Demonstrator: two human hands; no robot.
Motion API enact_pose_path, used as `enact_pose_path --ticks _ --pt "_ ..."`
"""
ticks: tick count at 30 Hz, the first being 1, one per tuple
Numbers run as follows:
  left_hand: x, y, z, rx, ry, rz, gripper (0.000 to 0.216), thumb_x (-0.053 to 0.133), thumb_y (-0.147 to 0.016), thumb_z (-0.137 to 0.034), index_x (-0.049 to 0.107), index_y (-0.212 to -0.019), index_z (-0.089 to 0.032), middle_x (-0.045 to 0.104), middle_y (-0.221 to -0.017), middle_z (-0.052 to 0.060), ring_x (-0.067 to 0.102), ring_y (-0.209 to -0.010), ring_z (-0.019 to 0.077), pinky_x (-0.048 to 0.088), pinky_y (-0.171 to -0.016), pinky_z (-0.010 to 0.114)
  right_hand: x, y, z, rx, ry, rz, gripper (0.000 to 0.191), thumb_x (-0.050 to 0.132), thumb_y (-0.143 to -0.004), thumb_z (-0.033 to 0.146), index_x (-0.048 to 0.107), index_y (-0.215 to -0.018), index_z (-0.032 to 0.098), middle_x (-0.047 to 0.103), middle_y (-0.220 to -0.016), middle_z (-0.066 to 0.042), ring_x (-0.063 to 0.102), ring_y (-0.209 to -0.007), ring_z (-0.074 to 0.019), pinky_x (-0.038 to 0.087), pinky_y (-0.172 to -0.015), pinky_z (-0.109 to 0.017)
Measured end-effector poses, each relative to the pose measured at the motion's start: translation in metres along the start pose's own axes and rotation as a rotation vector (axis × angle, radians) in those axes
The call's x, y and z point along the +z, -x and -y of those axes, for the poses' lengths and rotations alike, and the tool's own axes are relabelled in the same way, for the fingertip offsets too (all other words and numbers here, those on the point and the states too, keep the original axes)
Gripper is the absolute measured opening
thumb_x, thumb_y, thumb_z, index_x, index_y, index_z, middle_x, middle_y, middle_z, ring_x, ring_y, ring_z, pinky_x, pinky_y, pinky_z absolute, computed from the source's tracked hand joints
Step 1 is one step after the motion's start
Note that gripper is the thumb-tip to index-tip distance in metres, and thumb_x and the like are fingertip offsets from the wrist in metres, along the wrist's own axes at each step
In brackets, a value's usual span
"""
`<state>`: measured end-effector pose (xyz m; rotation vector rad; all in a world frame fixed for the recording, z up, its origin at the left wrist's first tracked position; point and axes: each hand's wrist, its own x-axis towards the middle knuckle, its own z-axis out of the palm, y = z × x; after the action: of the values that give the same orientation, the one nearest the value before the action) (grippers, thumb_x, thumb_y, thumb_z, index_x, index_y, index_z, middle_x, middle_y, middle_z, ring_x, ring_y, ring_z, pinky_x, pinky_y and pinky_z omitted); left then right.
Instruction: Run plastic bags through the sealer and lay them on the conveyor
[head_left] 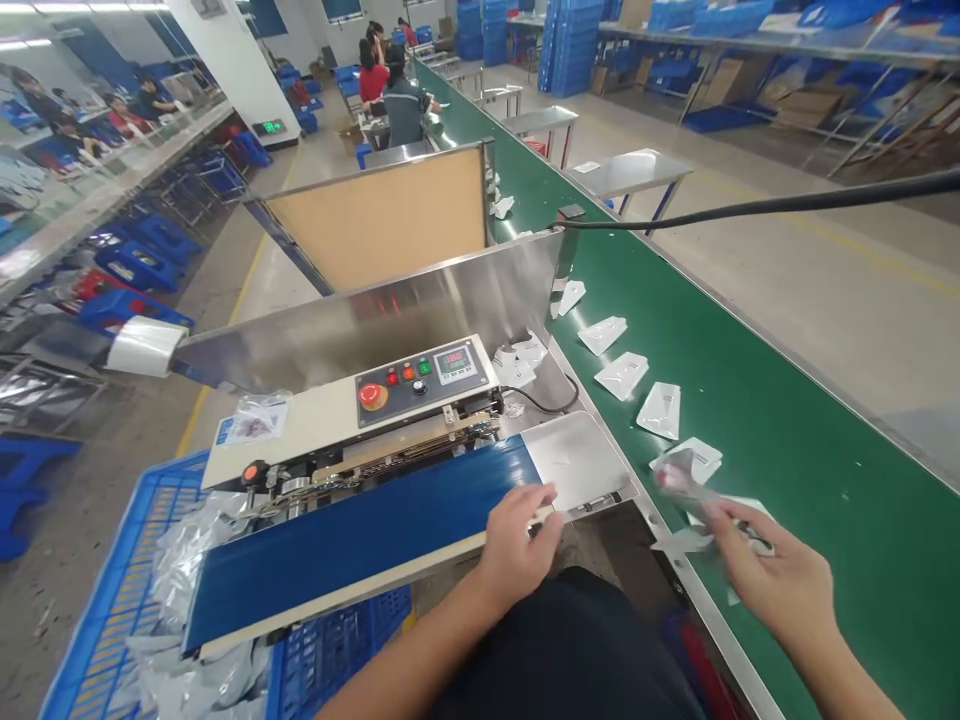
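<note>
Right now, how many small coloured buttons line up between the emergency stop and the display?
3: the red button nearest the emergency stop, the orange button in the middle, and the green button nearest the display. None looks hidden.

The left hand (521, 540) is by the front edge of a blue belt (352, 540), with its fingers bent and its thumb apart. The right hand (784, 575) holds a small packet (679, 475) over a long green belt (832, 450) — the packet looks blurry. White packets (660, 410) lie in a row on the green belt. Behind the blue belt is a machine (322, 415) with a big red button (370, 397). A blue basket (105, 590) full of shiny bags (199, 670) sits below — and people (405, 110) sit far back.
</note>
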<state>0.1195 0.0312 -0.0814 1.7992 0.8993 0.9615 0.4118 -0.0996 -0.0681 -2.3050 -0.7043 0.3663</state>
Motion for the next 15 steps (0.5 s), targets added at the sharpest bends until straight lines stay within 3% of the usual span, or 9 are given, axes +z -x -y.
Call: enact_pose_path --ticks 2,3,6,8,11,13,15 --pt "0.021 -0.016 0.000 -0.047 0.071 -0.019 0.042 0.071 -0.100 -0.040 0.077 -0.136 -0.018 0.080 -0.131 0.016 0.076 -0.114 0.0300 0.062 -0.102 0.042 0.015 0.020 0.039 -0.092 -0.106 0.145 0.053 0.073 -0.078 0.072 0.083 -0.092 0.022 0.073 -0.066 -0.006 0.063 -0.058 -0.0235 0.052 -0.059 -0.033" --pt "0.029 -0.022 0.000 -0.062 0.123 -0.014 0.040 0.069 -0.101 -0.041 0.080 -0.131 -0.018 0.080 -0.131 0.016 0.076 -0.114 0.0300 0.061 -0.104 0.042 0.024 0.026 0.056 -0.134 -0.157 0.221 0.052 0.075 -0.078 0.072 0.083 -0.088 0.022 0.074 -0.067 -0.006 0.063 -0.059 -0.0225 0.052 -0.059 -0.032" --pt "0.039 -0.033 0.004 -0.111 0.242 -0.032 0.041 0.058 -0.107 -0.044 0.081 -0.085 -0.018 0.079 -0.091 0.009 0.071 -0.086 0.0225 0.059 -0.085 0.033 0.052 0.028 0.091 -0.191 -0.243 0.380 0.051 0.074 -0.079 0.072 0.080 -0.082 0.021 0.069 -0.064 -0.004 0.058 -0.056 -0.0189 0.049 -0.056 -0.029" --pt "0.037 -0.036 0.014 -0.263 0.265 -0.155 0.054 0.059 -0.104 -0.048 0.061 -0.058 -0.019 0.059 -0.063 0.003 0.054 -0.064 0.0161 0.048 -0.065 0.028 0.070 0.015 0.101 -0.159 -0.246 0.468 0.050 0.074 -0.080 0.071 0.076 -0.076 0.021 0.066 -0.062 -0.002 0.053 -0.055 -0.0168 0.045 -0.055 -0.028" --pt "0.029 -0.042 0.036 -0.618 0.331 -0.364 0.063 0.070 -0.090 -0.055 0.034 -0.049 -0.023 0.026 -0.052 -0.005 0.026 -0.054 0.0102 0.023 -0.052 0.026 0.099 -0.016 0.107 -0.008 -0.276 0.637 0.048 0.078 -0.075 0.067 0.065 -0.064 0.022 0.065 -0.063 -0.003 0.054 -0.057 -0.0173 0.045 -0.056 -0.029" --pt "0.026 -0.048 0.051 -0.767 0.396 -0.437 0.063 0.075 -0.082 -0.055 0.030 -0.050 -0.024 0.020 -0.052 -0.007 0.020 -0.055 0.0092 0.017 -0.052 0.026 0.121 -0.038 0.111 0.062 -0.282 0.735 0.044 0.080 -0.070 0.062 0.061 -0.062 0.023 0.063 -0.060 -0.003 0.057 -0.058 -0.0189 0.046 -0.056 -0.029" --pt "0.024 -0.056 0.062 -0.814 0.440 -0.494 0.059 0.078 -0.077 -0.054 0.035 -0.050 -0.024 0.022 -0.052 -0.007 0.022 -0.055 0.0092 0.016 -0.052 0.025 0.142 -0.053 0.117 0.019 -0.265 0.756 0.040 0.081 -0.068 0.058 0.063 -0.064 0.024 0.063 -0.058 -0.002 0.059 -0.059 -0.0206 0.047 -0.056 -0.030"
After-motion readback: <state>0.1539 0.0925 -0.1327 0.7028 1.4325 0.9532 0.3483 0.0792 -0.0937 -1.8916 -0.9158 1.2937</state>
